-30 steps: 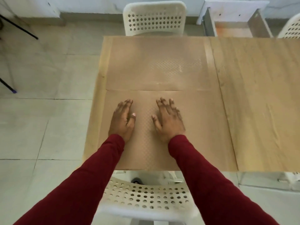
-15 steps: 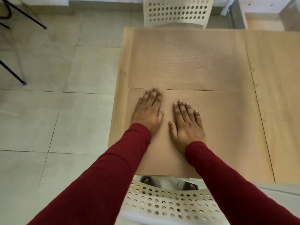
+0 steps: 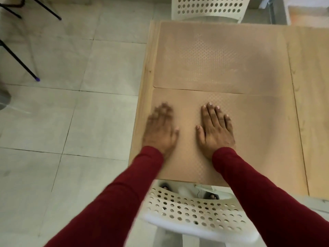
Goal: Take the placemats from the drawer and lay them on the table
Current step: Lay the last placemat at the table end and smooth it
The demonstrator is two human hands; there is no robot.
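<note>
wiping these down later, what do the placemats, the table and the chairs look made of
Near placemat and far placemat: tan, matte, thin and flat, with an embossed diamond grid; probably vinyl or faux leather, though that is uncertain. Table: pale wood-grain top, either laminate or veneer. Near chair and far chair: white, smooth, perforated with round holes; likely moulded plastic.

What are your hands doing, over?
Left hand and right hand flat on near mat. Far mat laid. Nothing in the way.
</note>
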